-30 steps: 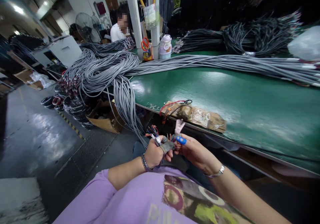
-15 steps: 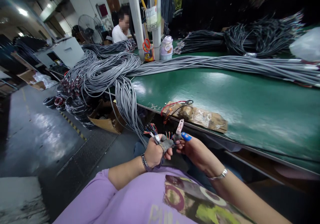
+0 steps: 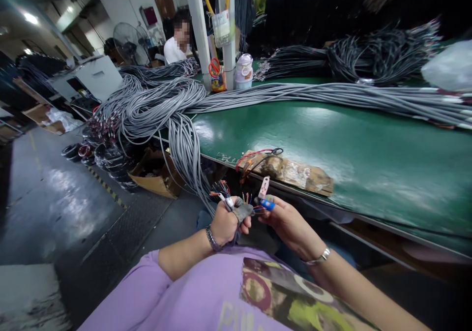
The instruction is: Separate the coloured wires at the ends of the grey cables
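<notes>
My left hand (image 3: 225,223) is closed around the ends of several grey cables (image 3: 202,188), with fingers in grey coverings. Thin coloured wires (image 3: 221,188) fan out above its knuckles, beside white cable ends. Just to the right, my right hand (image 3: 285,223) pinches thin coloured wires (image 3: 257,209) that come out of the left hand's grip. A blue covering (image 3: 267,204) is on one of its digits. From its fingertips a pale pink strip (image 3: 264,187) with dark marks sticks up; how it is held is hidden.
The green table (image 3: 368,154) has a taped cardboard piece (image 3: 295,171) with red and black leads on its front edge. Grey cables (image 3: 162,100) are heaped at left. A post (image 3: 201,31), scissors (image 3: 214,68) and a lilac cup (image 3: 244,70) stand behind. A person (image 3: 176,45) sits beyond.
My right hand has turned and shifted slightly left, so the blue covering now points toward the left hand. The left hand keeps its hold on the cables. The view has shifted slightly.
</notes>
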`<state>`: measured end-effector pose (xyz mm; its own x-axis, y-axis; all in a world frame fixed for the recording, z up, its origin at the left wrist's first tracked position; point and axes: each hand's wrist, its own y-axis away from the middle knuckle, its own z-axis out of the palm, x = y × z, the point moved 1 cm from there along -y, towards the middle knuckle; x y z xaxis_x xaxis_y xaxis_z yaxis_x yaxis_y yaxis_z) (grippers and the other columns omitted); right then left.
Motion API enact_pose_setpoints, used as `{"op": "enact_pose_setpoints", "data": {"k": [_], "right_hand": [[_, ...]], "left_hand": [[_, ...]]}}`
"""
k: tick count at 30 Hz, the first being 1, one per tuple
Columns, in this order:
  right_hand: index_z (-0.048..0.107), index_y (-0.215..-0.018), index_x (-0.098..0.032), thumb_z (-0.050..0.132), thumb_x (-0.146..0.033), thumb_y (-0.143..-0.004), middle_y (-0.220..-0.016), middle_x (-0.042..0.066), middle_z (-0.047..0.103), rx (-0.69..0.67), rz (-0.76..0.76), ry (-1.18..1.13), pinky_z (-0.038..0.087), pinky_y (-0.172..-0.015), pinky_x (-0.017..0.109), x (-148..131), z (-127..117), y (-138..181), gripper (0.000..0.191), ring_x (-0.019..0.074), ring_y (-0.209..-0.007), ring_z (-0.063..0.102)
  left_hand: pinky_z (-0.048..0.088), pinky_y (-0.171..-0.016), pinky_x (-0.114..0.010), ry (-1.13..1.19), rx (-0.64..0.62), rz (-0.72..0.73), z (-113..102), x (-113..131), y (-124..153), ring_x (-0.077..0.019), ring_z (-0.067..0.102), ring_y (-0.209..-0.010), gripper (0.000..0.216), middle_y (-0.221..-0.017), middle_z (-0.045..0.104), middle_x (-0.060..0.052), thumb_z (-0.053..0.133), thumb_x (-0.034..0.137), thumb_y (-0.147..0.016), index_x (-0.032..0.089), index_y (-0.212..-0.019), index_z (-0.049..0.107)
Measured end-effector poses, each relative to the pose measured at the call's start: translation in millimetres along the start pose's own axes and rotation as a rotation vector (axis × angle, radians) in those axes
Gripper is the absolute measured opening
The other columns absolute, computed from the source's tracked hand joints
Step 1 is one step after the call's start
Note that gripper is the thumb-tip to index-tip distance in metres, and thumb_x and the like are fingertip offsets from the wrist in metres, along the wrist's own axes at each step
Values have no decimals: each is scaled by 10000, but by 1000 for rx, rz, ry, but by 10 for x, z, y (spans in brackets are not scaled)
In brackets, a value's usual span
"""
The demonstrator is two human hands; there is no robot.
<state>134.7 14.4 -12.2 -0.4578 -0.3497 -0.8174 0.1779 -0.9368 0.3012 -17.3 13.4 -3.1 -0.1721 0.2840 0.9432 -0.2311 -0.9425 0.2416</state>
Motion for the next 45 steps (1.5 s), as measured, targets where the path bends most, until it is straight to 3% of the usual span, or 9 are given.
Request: {"op": "enact_pose_setpoints", "data": {"k": [3,8,15,18,22,30,35,41,45], "right_hand": [[675,-806,-202,786,-304,-633,-753,5,641,-97,69,-101,494,-642,283,-57,-42,-53,229,126,-630,554],[686,-803,-210,768,-490,-644,-809,37,672,-133,144,-171,489,-597,288,-117,-73,-149,333,136,-623,555],[610,-620,-202,655,-637,-725,-528,-17,504,103,-219,144,335,-494,266,-94,-18,-224,450,116,-502,392],[661,-715,-194,602,-706,-717,-569,7,564,18,-115,19,388,-519,282,-77,-18,-294,515,142,-532,476],[672,-769,-186,695,-655,-671,-659,30,657,-77,37,-202,452,-543,288,-80,-1,-370,479,155,-562,564],[662,-754,-193,680,-637,-705,-670,19,673,-63,38,-287,463,-541,274,-28,7,-371,447,141,-555,579],[666,-818,-212,582,-672,-767,-760,39,699,-97,87,-321,463,-538,274,-42,-18,-314,470,148,-594,599],[700,-815,-214,740,-434,-745,-770,8,717,-74,60,-283,475,-559,246,-106,-16,-293,235,117,-585,588],[709,-793,-207,721,-479,-751,-792,19,730,-76,56,-308,491,-572,243,-106,-5,-271,276,115,-601,595]], "left_hand": [[298,-306,-179,26,-36,-16,-26,61,-18,-74,451,-303,445,-455,554,24,738,527,-641,167,-604,479],[285,-297,-177,27,-87,-81,-12,146,-48,-74,444,-292,457,-443,553,22,768,528,-594,166,-611,491],[286,-293,-175,24,-104,-77,71,144,-105,-70,442,-292,464,-435,543,26,770,534,-585,157,-600,501],[297,-299,-177,25,-105,-66,97,117,-122,-72,446,-294,468,-435,542,27,760,541,-595,157,-606,493],[300,-297,-175,30,-94,-80,119,83,-138,-70,442,-289,478,-436,543,32,767,539,-578,163,-605,472],[294,-287,-169,8,-61,-90,116,42,-135,-72,448,-289,486,-432,544,29,769,551,-569,162,-601,479],[321,-295,-170,16,-52,-26,66,-18,-43,-73,456,-301,454,-449,550,36,731,539,-655,166,-626,474],[352,-329,-166,-26,30,121,42,-75,16,-65,480,-336,389,-499,573,36,676,496,-749,164,-666,490],[384,-366,-166,-70,75,155,97,0,27,-70,514,-375,369,-518,579,32,678,481,-743,166,-678,498]]}}
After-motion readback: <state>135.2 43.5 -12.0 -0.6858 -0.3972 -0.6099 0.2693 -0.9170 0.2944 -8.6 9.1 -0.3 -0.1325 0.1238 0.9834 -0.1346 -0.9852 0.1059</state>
